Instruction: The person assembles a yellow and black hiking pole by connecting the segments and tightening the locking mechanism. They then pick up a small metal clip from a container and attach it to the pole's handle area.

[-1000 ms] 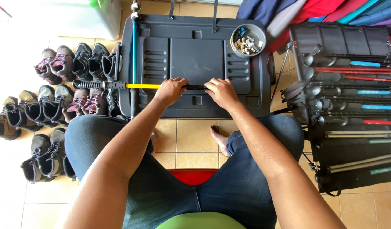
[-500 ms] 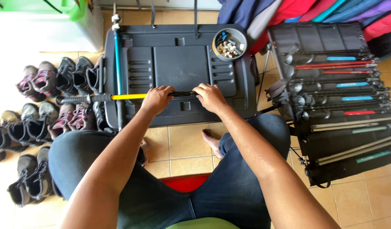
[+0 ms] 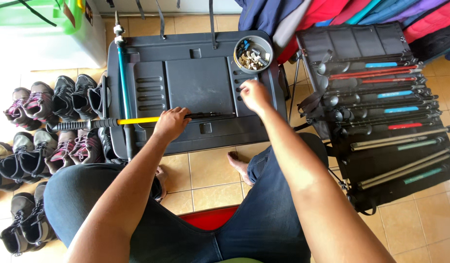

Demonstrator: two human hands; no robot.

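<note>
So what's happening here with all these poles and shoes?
A seated person is working on a trekking pole with a yellow section, laid across a dark grey plastic tray table. The left hand grips the pole. The right hand is off it, held above the table just below a small round bowl of small parts. A blue pole lies along the table's left edge. More poles lie in a black case to the right, and shoes line the floor on the left.

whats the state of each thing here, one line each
left hand: closed around the yellow pole
yellow pole: lying across the grey tray
right hand: open, fingers on the tray
grey tray: lying flat
teal pole: lying on the tray
round bowl: holding small parts
</note>
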